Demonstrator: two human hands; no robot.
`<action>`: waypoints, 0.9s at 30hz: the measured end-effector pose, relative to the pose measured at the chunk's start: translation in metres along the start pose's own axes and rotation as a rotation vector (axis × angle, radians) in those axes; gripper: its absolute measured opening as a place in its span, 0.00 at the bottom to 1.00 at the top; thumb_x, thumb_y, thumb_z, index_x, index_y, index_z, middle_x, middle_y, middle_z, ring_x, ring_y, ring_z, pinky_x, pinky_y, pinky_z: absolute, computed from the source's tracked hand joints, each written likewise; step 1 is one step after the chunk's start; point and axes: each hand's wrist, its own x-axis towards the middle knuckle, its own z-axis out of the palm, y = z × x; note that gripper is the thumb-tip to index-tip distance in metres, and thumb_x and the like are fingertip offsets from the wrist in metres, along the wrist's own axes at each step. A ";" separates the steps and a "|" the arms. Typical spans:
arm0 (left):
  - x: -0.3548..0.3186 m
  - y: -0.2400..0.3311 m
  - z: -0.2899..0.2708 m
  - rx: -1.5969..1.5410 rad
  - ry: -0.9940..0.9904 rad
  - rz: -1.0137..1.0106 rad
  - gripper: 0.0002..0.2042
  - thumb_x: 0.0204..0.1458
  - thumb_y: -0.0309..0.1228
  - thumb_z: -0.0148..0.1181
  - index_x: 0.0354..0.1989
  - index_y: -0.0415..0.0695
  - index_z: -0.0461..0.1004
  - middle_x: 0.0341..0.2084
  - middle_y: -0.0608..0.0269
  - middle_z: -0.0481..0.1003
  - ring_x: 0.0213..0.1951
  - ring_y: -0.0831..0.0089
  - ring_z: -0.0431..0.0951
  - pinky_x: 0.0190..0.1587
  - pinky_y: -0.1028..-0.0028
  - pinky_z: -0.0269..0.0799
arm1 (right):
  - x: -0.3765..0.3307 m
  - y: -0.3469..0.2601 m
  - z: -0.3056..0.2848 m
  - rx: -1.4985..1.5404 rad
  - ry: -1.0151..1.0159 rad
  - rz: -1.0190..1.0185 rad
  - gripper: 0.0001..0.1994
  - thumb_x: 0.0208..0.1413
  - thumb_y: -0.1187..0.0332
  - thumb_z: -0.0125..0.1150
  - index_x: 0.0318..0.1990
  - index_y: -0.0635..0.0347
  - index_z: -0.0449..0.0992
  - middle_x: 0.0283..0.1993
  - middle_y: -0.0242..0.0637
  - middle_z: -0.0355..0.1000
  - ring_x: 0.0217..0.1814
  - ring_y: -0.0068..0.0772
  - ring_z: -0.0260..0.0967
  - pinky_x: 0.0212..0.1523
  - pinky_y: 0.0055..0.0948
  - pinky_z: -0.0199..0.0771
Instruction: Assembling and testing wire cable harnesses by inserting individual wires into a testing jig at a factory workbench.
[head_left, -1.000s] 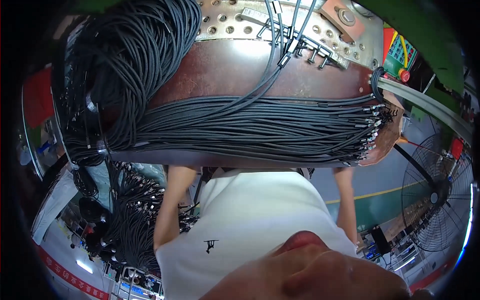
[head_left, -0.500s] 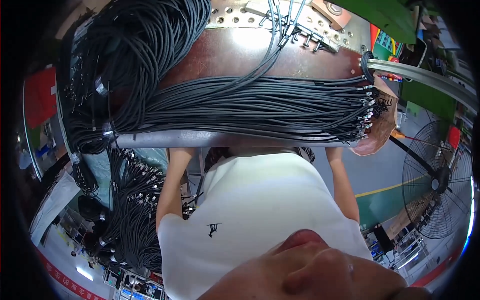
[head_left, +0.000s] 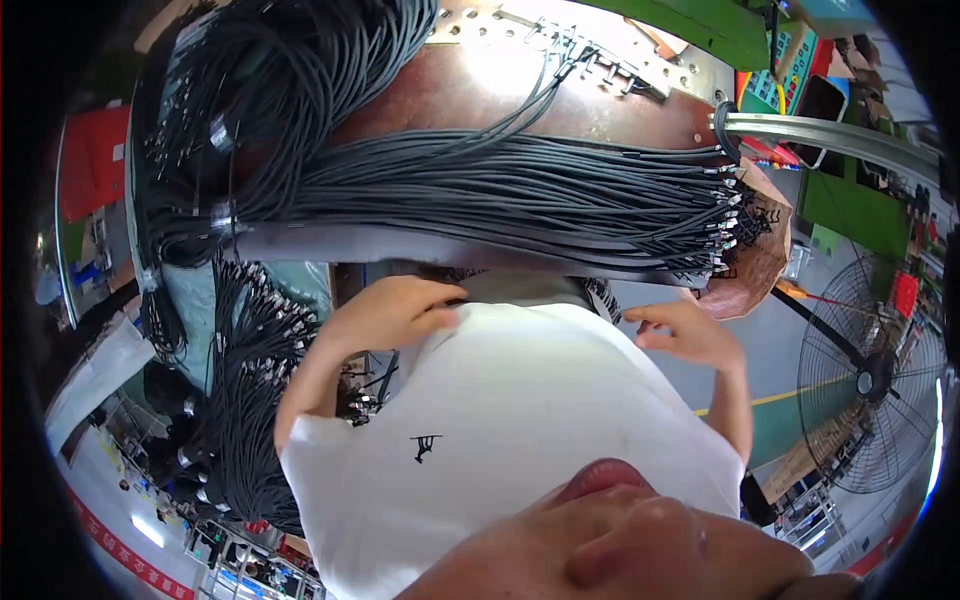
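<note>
Black cables (head_left: 520,190) overhanging table edge (head_left: 400,247)

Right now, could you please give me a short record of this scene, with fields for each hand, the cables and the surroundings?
left hand: bent against the white shirt, below the table edge, holding nothing visible
right hand: fingers curled, near the cable ends, apparently empty
cables: black bundle laid across the brown table, ends lined up at the right
more cables: hanging at the left
fan: standing at the right
</note>
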 end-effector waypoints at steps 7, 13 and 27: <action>0.118 0.086 0.003 0.358 0.673 0.706 0.28 0.54 0.42 0.57 0.58 0.36 0.63 0.58 0.51 0.65 0.59 0.55 0.65 0.60 0.61 0.62 | 0.153 -0.056 -0.115 -0.999 1.124 -0.363 0.26 0.51 0.53 0.63 0.49 0.67 0.70 0.49 0.52 0.69 0.51 0.55 0.66 0.56 0.45 0.62; 0.062 0.017 -0.037 1.024 0.921 -0.007 0.31 0.49 0.51 0.58 0.55 0.40 0.67 0.56 0.46 0.66 0.54 0.56 0.69 0.56 0.59 0.65 | 0.166 -0.021 -0.137 -1.041 1.211 -0.582 0.25 0.49 0.50 0.64 0.43 0.67 0.75 0.45 0.50 0.72 0.48 0.48 0.71 0.48 0.37 0.72; 0.016 -0.017 -0.102 -0.263 0.710 0.080 0.05 0.51 0.24 0.59 0.34 0.36 0.75 0.29 0.66 0.73 0.36 0.82 0.69 0.43 0.80 0.64 | -0.017 0.053 -0.073 -0.780 1.485 0.077 0.14 0.54 0.63 0.62 0.44 0.60 0.76 0.39 0.41 0.73 0.39 0.44 0.70 0.39 0.37 0.71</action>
